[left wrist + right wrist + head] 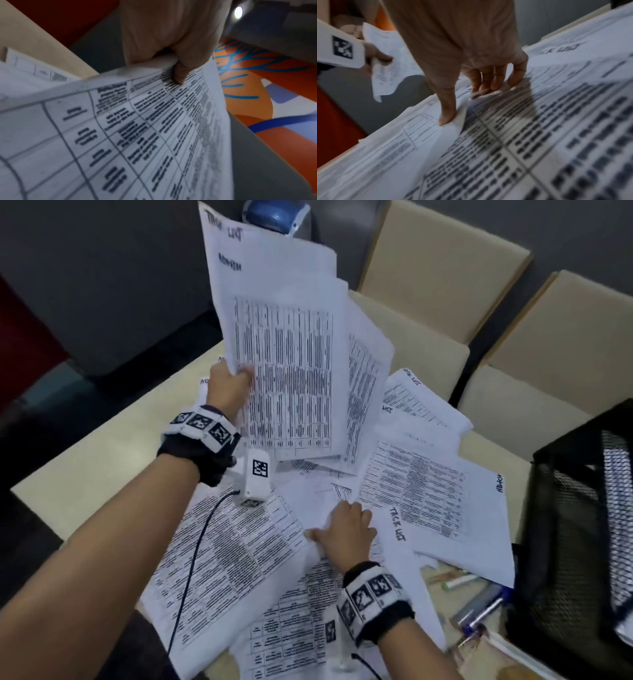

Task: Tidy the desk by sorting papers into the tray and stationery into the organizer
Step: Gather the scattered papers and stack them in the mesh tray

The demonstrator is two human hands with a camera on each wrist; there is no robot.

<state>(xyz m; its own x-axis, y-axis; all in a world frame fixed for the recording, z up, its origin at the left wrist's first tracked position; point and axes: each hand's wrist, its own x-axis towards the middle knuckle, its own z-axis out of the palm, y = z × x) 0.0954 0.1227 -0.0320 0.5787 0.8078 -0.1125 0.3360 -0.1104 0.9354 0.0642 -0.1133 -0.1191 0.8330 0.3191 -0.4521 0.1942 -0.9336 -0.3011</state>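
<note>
In the upper middle of the head view the left hand [227, 386] grips a sheaf of papers [284, 364] by its left edge, holding it upright above the desk [99, 453]; the left wrist view shows the thumb [180, 73] pressed on the printed face and the fingers curled behind. The top sheet carries a dense printed table, and handwriting at its top reads something like "TASK LIST", with a second word below it too blurred to read. Below, loose sheets [239, 546] of thin white paper with the same tables lie overlapping across the pale desk. In the lower middle the right hand [346, 530] rests on this pile, fingers [488, 82] bent, fingertips pressing one sheet whose corner lifts by the thumb [447, 115]; whether it pinches that sheet I cannot tell. Just right of that hand a sheet [397, 529] reads "TASK LIST". At lower right, pens and markers [479, 601] poke out from under the paper, beside a black mesh organizer [575, 542] at the right edge.
</note>
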